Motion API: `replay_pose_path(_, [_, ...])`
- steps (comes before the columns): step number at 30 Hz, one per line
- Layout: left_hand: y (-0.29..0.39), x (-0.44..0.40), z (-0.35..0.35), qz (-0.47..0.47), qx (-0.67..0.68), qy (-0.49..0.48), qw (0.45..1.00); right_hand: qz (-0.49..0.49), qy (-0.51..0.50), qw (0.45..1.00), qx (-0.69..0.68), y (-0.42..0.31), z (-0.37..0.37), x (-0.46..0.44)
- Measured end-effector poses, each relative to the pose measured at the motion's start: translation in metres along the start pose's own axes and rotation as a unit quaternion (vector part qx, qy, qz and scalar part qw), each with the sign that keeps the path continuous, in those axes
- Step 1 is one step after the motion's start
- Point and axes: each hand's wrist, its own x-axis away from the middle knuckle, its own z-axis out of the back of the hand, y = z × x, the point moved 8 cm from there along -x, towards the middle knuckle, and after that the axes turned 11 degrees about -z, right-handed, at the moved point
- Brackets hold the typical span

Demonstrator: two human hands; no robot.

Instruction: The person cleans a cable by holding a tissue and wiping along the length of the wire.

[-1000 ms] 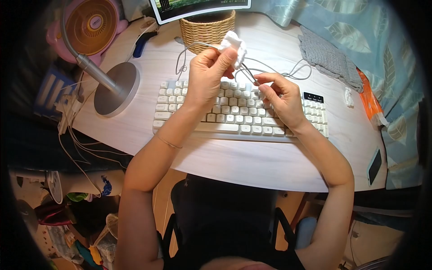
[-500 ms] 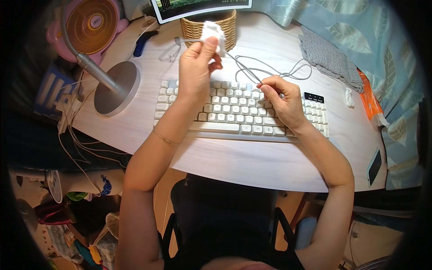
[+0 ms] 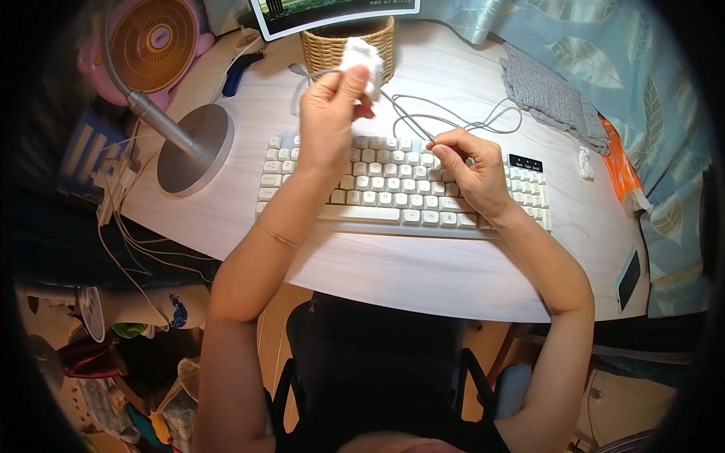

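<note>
My left hand [image 3: 326,113] is closed on a crumpled white tissue [image 3: 362,59], which is pinched around a grey cable [image 3: 408,118] in front of the basket. From the tissue, the cable runs down to my right hand [image 3: 476,170], whose thumb and forefinger grip it over the keyboard's upper edge. A small connector end [image 3: 298,69] of the cable sticks out left of my left hand. Beyond my right hand, loops of cable lie on the desk. The white keyboard [image 3: 359,214] sits beneath both hands, partly hidden by them.
A woven basket [image 3: 321,49] stands below the monitor [image 3: 340,11]. On the left are a lamp base [image 3: 198,147] and a pink heater [image 3: 158,38]. A grey knitted cloth [image 3: 555,98], an orange packet [image 3: 621,162] and a phone [image 3: 628,279] lie on the right.
My left hand and the tissue have shifted slightly, with some blur. The cable's connector end has swung a little. My right hand stays nearly in place, still gripping the cable.
</note>
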Motion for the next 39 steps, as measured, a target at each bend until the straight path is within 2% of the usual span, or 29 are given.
replay_pose_path(4, [-0.004,0.001,-0.002,0.018,0.007,0.007,1.000,0.005,0.004,1.000,0.000,0.000,0.000,0.000])
replay_pose_path(7, [-0.014,0.016,-0.024,0.041,-0.048,-0.122,0.991,0.011,0.015,1.000,-0.002,-0.002,0.001,0.000])
replay_pose_path(8, [-0.017,0.023,-0.035,0.063,-0.028,-0.157,0.985,0.012,0.018,1.000,-0.002,-0.003,0.001,0.000])
replay_pose_path(10, [-0.021,0.035,-0.049,0.076,-0.064,-0.225,0.969,-0.016,0.007,1.000,0.012,0.001,0.001,0.001])
replay_pose_path(14, [-0.028,0.035,-0.044,0.094,-0.043,-0.210,0.972,-0.017,0.003,1.000,0.020,0.009,0.000,0.000])
replay_pose_path(17, [-0.016,0.030,-0.042,0.055,-0.002,-0.161,0.985,-0.007,0.032,0.999,-0.024,0.002,0.001,0.000])
replay_pose_path(21, [-0.011,0.019,-0.026,0.035,-0.019,-0.097,0.995,-0.013,0.014,1.000,-0.012,0.009,0.000,-0.001])
replay_pose_path(25, [-0.008,0.006,-0.004,0.026,0.023,-0.003,0.999,-0.006,0.014,1.000,-0.014,0.007,-0.001,-0.001])
replay_pose_path(28, [-0.009,0.005,-0.004,0.039,0.026,-0.003,0.999,-0.007,0.014,1.000,-0.009,0.007,0.000,0.000])
replay_pose_path(38, [-0.019,0.028,-0.042,0.063,-0.025,-0.184,0.981,-0.003,0.015,1.000,-0.019,0.004,-0.001,-0.001])
replay_pose_path(39, [-0.018,0.031,-0.046,0.039,-0.041,-0.206,0.977,-0.009,0.013,1.000,-0.018,0.004,-0.001,-0.001])
